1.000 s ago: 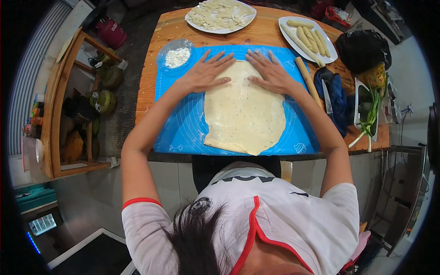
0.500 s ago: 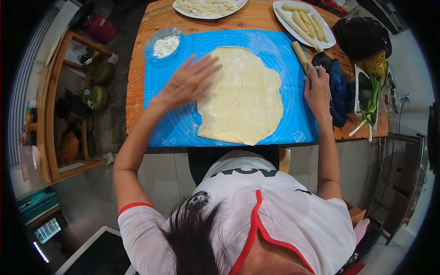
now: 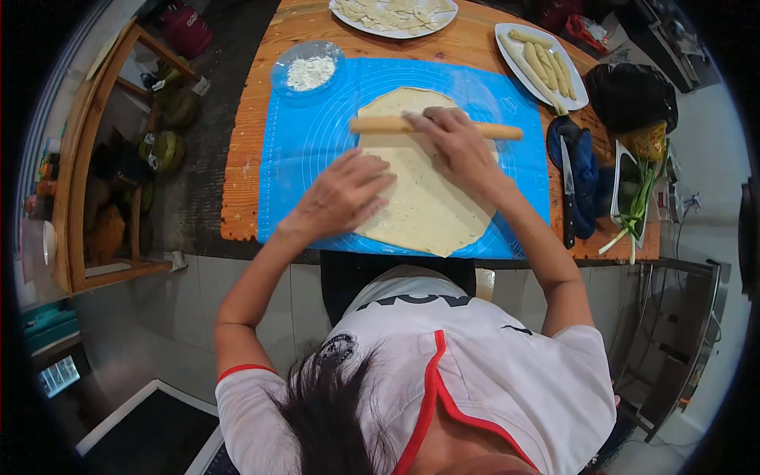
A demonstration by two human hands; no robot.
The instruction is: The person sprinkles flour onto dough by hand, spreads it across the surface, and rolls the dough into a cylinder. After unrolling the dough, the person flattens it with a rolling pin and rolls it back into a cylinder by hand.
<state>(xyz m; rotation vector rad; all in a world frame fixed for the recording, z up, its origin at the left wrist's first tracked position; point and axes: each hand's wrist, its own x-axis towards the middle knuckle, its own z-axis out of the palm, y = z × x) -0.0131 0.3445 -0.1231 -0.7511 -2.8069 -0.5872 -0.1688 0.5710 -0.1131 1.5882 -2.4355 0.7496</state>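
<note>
A wooden rolling pin (image 3: 380, 125) lies crosswise over the upper part of a large, thin sheet of dough (image 3: 427, 198). My right hand (image 3: 461, 150) grips the pin near its middle. At the left edge of the dough is my left hand (image 3: 347, 196), empty, with its fingers apart and slightly bent. Under the dough spreads a blue pastry mat (image 3: 305, 182) with printed circles. A clear bowl of white flour (image 3: 310, 73) stands on the mat's upper left corner.
On the wooden table (image 3: 241, 198), a plate of flat dough pieces (image 3: 396, 16) is at the back and a plate of dough rolls (image 3: 546, 63) at back right. A knife (image 3: 568, 186) lies right of the mat by a dark blue cloth (image 3: 584, 170). Spring onions (image 3: 637, 206) overhang a metal tray.
The rolling pin has come from the mat's right side onto the dough, held in my right hand. My left hand has moved lower along the dough's left edge. The knife is now uncovered.
</note>
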